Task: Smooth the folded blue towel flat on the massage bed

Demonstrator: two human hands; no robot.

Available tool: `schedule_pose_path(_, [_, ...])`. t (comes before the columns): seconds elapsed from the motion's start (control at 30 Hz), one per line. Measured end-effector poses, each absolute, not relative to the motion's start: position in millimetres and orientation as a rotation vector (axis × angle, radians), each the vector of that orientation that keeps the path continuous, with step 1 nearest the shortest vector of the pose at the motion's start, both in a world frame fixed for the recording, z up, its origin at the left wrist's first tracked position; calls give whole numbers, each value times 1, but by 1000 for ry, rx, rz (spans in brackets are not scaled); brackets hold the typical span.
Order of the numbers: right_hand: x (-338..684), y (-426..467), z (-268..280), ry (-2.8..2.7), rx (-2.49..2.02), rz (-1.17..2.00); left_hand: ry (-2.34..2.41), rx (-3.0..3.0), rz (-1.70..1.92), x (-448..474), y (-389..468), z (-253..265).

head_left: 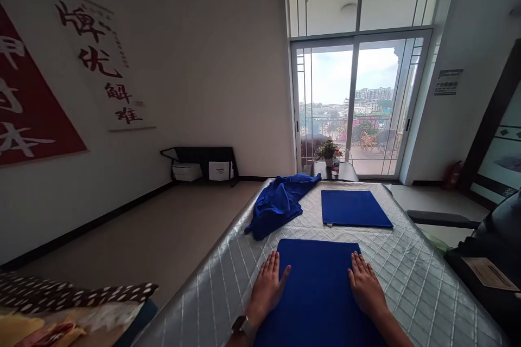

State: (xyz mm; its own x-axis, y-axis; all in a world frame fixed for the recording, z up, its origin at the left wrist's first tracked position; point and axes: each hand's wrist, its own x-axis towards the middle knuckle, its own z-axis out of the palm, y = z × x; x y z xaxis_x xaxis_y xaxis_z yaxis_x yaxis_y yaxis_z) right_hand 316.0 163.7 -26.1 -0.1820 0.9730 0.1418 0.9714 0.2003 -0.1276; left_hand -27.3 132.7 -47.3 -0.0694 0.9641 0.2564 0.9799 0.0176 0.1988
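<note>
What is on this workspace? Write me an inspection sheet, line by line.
Surface: quilted silver mattress, plastic-covered.
Job's things: flat folded blue cloth under both hands; second folded blue cloth beyond it; crumpled blue cloth at the far left.
Clutter: spotted fabric at lower left, off the mattress.
Grips: left hand flat on the near cloth's left edge; right hand flat on its right edge.
Cables: nothing seen.
Surroundings: glass balcony doors, potted plant, calligraphy scroll on the wall.

Daylight floods from the glass door (358, 108); interior dimmer; sharp focus; edges bend outward.
</note>
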Motion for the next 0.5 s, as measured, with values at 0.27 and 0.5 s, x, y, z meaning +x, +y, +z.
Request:
schedule_pose_path(0.27, [315,146,-11,-2310,-1893,-69,-2187,-2113,-572,-21,130,-40])
schedule_pose_path(0.5, [332,103,-45,-2316,-1888,24,-2261,-2133,-500,-17,122,-12])
